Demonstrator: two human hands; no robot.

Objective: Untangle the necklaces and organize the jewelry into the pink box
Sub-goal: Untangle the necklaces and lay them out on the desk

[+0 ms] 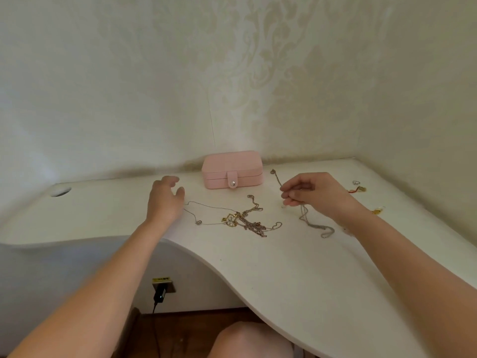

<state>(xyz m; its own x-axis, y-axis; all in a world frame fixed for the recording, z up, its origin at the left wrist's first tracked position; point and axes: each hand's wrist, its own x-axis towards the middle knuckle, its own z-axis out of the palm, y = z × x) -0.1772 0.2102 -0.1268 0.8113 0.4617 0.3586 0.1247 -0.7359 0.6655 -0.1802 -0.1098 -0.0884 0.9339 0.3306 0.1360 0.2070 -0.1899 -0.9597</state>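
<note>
Necklace separation; pink box [232, 169] closed beyond both grips.
Silver chain [309, 223] is pinched by right grip [312, 193]; left grip [165, 200] is open; tangle [247, 222] lies between them; slow, gentle lifting is advised.

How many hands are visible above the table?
2: the left hand, open, left of the pink box; the right hand, pinching a grey chain. None seems hidden.

White desk [284, 267], curved front edge. Closed pink box [232, 169] at back edge; tangled necklaces [245, 220] mid-surface; grey chain [317, 226] beside them, partly resting; small jewelry pieces [360, 189] near right edge; cable hole [60, 191] at far-left corner.
</note>
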